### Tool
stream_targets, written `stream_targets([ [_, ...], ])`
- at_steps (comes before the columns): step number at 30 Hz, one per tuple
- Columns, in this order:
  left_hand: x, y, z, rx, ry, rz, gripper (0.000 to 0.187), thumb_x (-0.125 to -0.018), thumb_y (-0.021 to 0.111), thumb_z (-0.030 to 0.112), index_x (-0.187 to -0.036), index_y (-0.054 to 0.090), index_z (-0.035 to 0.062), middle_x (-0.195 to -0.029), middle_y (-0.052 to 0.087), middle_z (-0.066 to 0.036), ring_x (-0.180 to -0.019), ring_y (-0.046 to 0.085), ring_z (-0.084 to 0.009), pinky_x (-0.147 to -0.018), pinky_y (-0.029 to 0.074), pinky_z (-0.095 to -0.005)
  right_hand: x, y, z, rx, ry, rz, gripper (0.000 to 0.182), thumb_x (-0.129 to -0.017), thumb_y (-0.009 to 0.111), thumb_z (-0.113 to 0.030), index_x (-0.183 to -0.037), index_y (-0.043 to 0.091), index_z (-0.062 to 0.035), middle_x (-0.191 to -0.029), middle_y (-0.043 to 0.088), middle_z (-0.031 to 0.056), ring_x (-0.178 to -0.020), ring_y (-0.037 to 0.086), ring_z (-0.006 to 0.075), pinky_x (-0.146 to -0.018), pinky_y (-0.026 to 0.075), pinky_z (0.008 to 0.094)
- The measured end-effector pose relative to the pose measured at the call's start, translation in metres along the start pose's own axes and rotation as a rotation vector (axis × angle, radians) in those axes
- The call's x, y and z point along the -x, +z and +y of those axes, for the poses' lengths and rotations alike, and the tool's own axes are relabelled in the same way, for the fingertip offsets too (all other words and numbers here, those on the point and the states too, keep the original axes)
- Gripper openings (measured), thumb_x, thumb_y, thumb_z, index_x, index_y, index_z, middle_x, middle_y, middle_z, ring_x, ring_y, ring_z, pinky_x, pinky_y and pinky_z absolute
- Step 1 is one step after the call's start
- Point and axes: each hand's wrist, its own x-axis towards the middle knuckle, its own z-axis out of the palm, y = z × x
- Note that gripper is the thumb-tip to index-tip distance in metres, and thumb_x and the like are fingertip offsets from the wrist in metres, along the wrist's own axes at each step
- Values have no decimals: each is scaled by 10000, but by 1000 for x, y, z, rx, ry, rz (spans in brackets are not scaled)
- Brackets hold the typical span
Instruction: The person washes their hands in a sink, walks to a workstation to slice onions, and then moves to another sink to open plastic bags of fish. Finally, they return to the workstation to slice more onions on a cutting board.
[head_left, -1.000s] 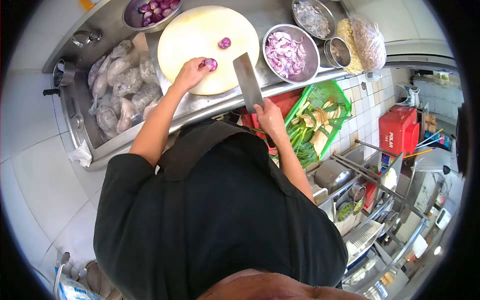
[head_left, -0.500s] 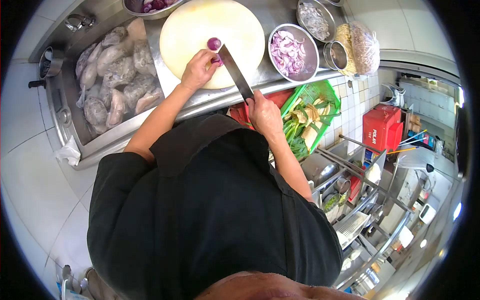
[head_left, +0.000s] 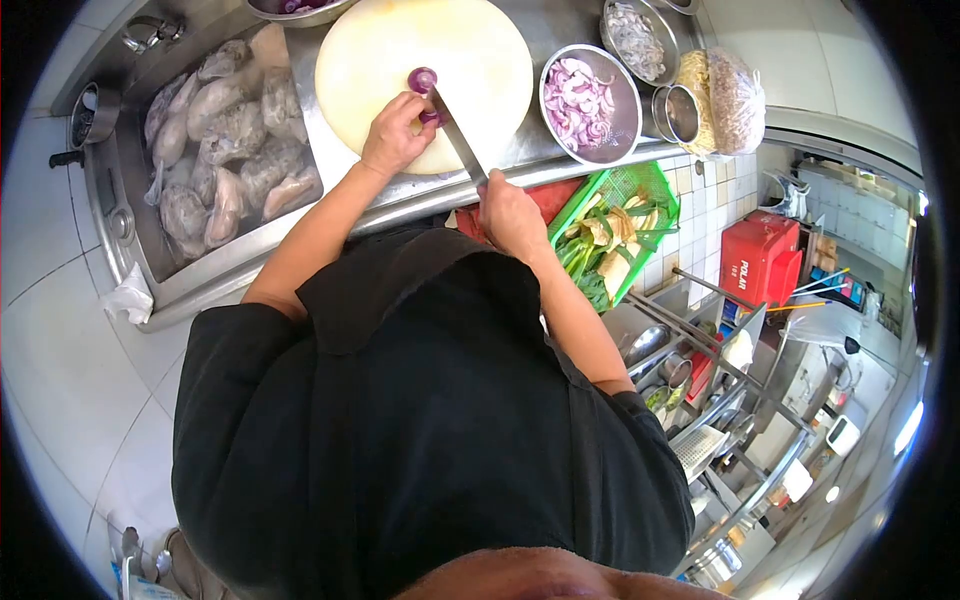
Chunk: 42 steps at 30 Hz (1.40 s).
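My left hand is closed on a piece of red onion on the round cutting board. Wrapped round the handle of a large knife is my right hand. The blade slants up and left, its tip beside my left fingertips and the onion. Another red onion piece lies just beyond my left fingers, close to the blade tip. Right of the board, a metal bowl holds sliced red onion.
A sink at the left holds several bagged meat pieces. More metal bowls and bagged food stand at the upper right. Below the counter edge is a green basket of vegetables. A red box and metal racks are at the right.
My right hand and the knife have shifted slightly left, and the blade now lies against the onion by my left fingers. The view has shifted slightly.
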Motion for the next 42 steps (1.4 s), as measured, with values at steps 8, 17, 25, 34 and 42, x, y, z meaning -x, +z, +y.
stream_targets([
  [8, -4, 8, 9, -149, 8, -249, 308, -806, 768, 109, -1092, 675, 43, -1157, 628, -164, -1143, 602, -362, -978, 501, -421, -13, -11, 31, -35, 19, -41, 285, -1003, 570, -259, -1047, 583, 23, -873, 700, 296, -848, 693, 491, -785, 545, 592],
  [17, 2, -7, 4, -37, 252, -257, 244, -732, 690, 7, -968, 626, 0, -1018, 603, -164, -974, 583, -349, -870, 507, -414, 7, -19, 11, 29, 141, -74, 261, -1006, 551, -235, -1091, 592, 8, -880, 707, 297, -867, 702, 477, -784, 547, 591],
  [25, -5, -5, 5, -41, 264, -313, 204, -715, 649, -16, -914, 607, -4, -972, 592, -156, -935, 568, -349, -863, 502, -412, 10, -12, 1, 67, 66, -30, 216, -998, 542, -209, -1050, 589, -4, -843, 710, 282, -825, 712, 469, -755, 554, 585],
  [34, 2, 0, -3, -16, 285, -213, 198, -734, 680, -4, -921, 616, -15, -1016, 622, -163, -979, 589, -343, -885, 508, -410, 12, -20, -10, 78, 103, -22, 188, -987, 549, -182, -1024, 590, -3, -844, 707, 292, -838, 710, 475, -761, 556, 581],
  [42, 7, 1, -3, -6, 247, -170, 190, -731, 674, -10, -917, 647, 18, -991, 631, -144, -967, 607, -334, -873, 522, -404, 15, -18, -11, 36, 85, 1, 229, -998, 563, -218, -1005, 590, 9, -828, 702, 287, -826, 701, 481, -752, 554, 581],
])
